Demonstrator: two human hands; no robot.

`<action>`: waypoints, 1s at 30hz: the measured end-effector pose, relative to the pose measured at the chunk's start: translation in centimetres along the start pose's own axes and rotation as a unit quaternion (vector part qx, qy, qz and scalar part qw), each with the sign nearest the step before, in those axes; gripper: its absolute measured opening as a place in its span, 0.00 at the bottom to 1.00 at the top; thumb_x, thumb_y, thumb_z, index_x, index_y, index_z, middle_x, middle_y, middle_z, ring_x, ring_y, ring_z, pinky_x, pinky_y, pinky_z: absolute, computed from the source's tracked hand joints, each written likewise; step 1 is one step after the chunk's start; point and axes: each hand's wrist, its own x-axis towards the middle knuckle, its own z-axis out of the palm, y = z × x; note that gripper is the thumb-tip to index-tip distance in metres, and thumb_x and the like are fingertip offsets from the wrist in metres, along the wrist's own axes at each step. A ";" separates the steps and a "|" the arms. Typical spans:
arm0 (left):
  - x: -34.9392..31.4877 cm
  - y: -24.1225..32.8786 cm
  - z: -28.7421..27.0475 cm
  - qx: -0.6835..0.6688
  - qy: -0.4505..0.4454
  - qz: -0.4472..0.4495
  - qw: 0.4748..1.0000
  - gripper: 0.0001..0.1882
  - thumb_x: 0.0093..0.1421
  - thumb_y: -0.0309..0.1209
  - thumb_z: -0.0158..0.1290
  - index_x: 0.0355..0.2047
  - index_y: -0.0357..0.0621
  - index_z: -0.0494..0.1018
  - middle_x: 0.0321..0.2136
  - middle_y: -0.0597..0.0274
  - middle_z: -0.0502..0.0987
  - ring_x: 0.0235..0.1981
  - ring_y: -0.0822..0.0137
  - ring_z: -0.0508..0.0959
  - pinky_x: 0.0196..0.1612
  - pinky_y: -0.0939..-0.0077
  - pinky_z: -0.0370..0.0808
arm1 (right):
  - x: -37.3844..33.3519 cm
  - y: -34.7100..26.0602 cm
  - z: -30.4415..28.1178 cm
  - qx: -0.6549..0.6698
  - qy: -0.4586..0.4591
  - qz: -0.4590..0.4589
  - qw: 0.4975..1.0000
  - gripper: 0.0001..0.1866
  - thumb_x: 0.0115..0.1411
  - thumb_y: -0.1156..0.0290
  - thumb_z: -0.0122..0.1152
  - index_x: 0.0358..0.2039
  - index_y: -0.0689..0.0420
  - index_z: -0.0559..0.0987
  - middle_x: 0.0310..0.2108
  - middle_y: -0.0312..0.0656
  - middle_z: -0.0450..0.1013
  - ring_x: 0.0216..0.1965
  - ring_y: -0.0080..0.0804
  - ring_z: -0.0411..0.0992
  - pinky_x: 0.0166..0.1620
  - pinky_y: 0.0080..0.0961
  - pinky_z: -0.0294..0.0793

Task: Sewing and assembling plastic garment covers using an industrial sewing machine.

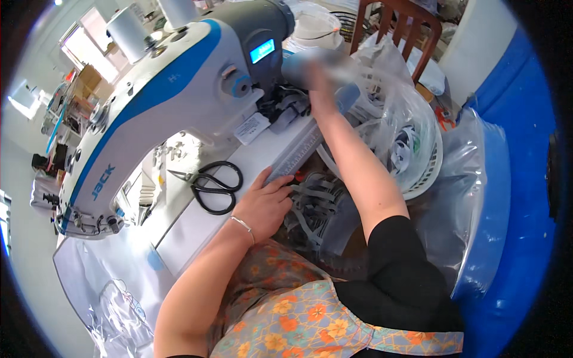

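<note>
My left hand [265,206] rests on the front edge of the sewing table, over a printed ruler strip [295,152]. Its fingers are stretched out and apart, and I see nothing held in them. Black-handled scissors [218,186] lie on the white tabletop just left of it. My right hand [320,89] reaches to the table's far right end, beside a heap of dark and grey fabric pieces [292,110]. Blur covers its fingers and a blue-grey thing [340,67] there, so its grip is hidden. A small white printed card [252,127] lies near the heap.
A white and blue sewing machine [140,89] stands along the left, with thread cones [127,36] on top. Right of the table, a white basket [433,170] holds a clear plastic bag with straps. Grey straps [313,206] hang below the table edge. A wooden chair [403,27] stands behind.
</note>
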 end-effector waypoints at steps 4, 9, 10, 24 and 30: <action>-0.2 -0.3 0.5 0.011 0.011 0.012 1.000 0.10 0.51 0.31 0.56 0.36 0.49 0.78 0.52 0.65 0.77 0.67 0.64 0.62 0.72 0.49 0.48 | -1.6 -1.2 -2.8 0.154 0.079 -0.175 0.969 0.28 0.70 0.54 0.47 0.62 0.63 0.68 0.62 0.47 0.67 0.66 0.36 0.61 0.70 0.32 0.54; -0.5 0.1 -0.4 -0.037 0.053 0.014 0.998 0.10 0.52 0.27 0.53 0.35 0.46 0.78 0.48 0.62 0.77 0.63 0.60 0.66 0.71 0.48 0.51 | -9.3 -2.8 -5.5 0.240 0.201 -0.068 0.947 0.24 0.69 0.55 0.51 0.55 0.61 0.73 0.55 0.44 0.72 0.58 0.34 0.68 0.64 0.32 0.60; -0.9 0.5 -1.0 -0.140 0.129 0.004 0.982 0.09 0.54 0.25 0.53 0.35 0.44 0.78 0.45 0.61 0.78 0.57 0.59 0.72 0.65 0.51 0.60 | -11.5 -3.2 -5.3 0.216 0.176 -0.067 0.958 0.20 0.69 0.59 0.51 0.53 0.61 0.74 0.53 0.43 0.74 0.55 0.32 0.70 0.61 0.31 0.62; -20.3 8.2 -11.9 -0.674 0.202 -0.384 0.598 0.14 0.72 0.32 0.43 0.47 0.34 0.73 0.34 0.62 0.78 0.34 0.73 0.77 0.42 0.76 0.77 | -33.7 -13.8 8.7 0.116 -0.462 0.031 0.879 0.12 0.62 0.79 0.61 0.47 0.63 0.74 0.33 0.35 0.75 0.34 0.19 0.74 0.41 0.19 0.75; -25.2 9.9 -12.0 -0.683 0.243 -0.402 0.559 0.17 0.73 0.36 0.41 0.48 0.36 0.74 0.35 0.60 0.81 0.33 0.73 0.77 0.40 0.78 0.74 | -36.1 -14.1 10.9 0.018 -0.508 0.000 0.861 0.03 0.62 0.81 0.61 0.36 0.63 0.75 0.39 0.40 0.75 0.37 0.23 0.75 0.42 0.19 0.75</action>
